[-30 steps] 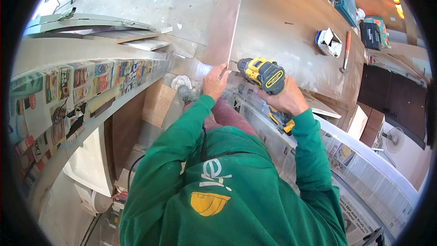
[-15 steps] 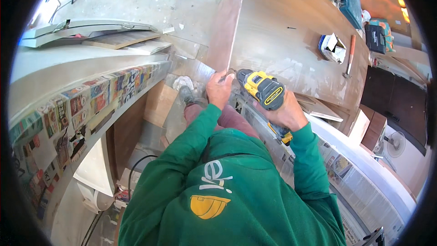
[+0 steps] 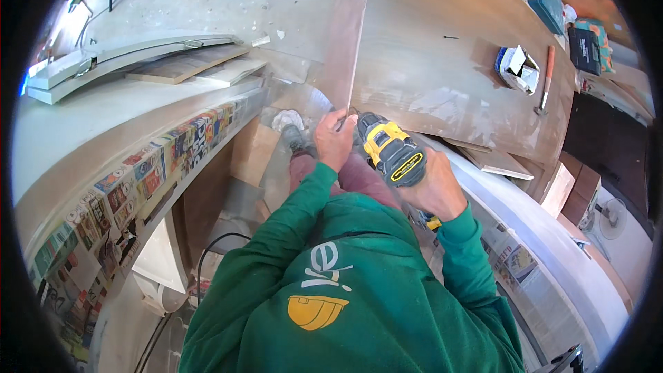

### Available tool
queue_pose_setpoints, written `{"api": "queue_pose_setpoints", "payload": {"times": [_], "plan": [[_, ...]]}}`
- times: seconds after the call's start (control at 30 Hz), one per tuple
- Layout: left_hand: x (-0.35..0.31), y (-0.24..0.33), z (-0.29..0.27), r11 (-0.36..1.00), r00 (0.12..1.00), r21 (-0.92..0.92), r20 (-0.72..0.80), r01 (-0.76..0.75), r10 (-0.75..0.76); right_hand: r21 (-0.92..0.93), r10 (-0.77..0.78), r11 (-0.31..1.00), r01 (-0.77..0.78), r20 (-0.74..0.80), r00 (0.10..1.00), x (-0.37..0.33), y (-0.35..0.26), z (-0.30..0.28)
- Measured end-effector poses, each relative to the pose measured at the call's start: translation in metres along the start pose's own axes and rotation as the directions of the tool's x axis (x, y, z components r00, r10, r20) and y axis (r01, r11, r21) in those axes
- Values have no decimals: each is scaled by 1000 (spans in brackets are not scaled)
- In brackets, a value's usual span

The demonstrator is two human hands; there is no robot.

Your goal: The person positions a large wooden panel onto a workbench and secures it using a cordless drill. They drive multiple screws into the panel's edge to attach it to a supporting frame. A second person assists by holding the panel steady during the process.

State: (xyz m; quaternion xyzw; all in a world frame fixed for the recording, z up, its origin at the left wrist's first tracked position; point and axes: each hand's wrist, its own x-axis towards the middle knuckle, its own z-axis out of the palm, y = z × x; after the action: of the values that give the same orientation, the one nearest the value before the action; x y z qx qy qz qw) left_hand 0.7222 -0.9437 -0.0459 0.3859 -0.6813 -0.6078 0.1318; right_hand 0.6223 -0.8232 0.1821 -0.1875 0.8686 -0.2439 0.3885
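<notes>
My right hand (image 3: 436, 183) grips a yellow-and-black cordless drill (image 3: 392, 148), its front end pointing toward the near corner of the brown board. Close to the drill's tip, my left hand (image 3: 334, 141) has thumb and fingers pinched together beside the board's near edge. Something small and dark shows between those fingers, too small to name. The upright thin edge of the brown board (image 3: 347, 55) rises just beyond both hands. A broad brown panel (image 3: 428, 62) lies to the right of that edge.
On the panel are a single screw (image 3: 450, 36), an opened small box (image 3: 516, 69) and a hammer (image 3: 545, 79). Pale frames (image 3: 131, 55) and boards lie on the left ledge. A dark tool case (image 3: 584, 50) sits at far right. A cable (image 3: 207, 255) runs by my left arm.
The view has shifted slightly. Drill and right hand have tilted a little down toward me, while the left fingers stay pinched by the drill's tip.
</notes>
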Motion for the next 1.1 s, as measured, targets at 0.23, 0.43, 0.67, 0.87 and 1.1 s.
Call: {"api": "queue_pose_setpoints", "payload": {"times": [0.23, 0.43, 0.67, 0.87, 1.1], "plan": [[4, 3, -2, 997, 1000, 71, 19, -6, 5, -36, 37, 999, -37, -16, 999, -1, -13, -4], [4, 14, -2, 999, 999, 23, 16, 45, -45, 0, 71, 997, -71, -59, 996, -2, -12, 7], [8, 12, -6, 995, 992, 49, 85, 91, -95, -24, 46, 999, -48, -62, 997, -1, -9, 7], [6, 6, -2, 994, 993, -11, 54, 104, -104, -51, 88, 995, -88, -2, 996, 5, -12, 4], [8, 4, -2, 994, 991, -3, 73, 111, -111, -84, 113, 991, -107, 60, 992, 10, -22, -1]]}}
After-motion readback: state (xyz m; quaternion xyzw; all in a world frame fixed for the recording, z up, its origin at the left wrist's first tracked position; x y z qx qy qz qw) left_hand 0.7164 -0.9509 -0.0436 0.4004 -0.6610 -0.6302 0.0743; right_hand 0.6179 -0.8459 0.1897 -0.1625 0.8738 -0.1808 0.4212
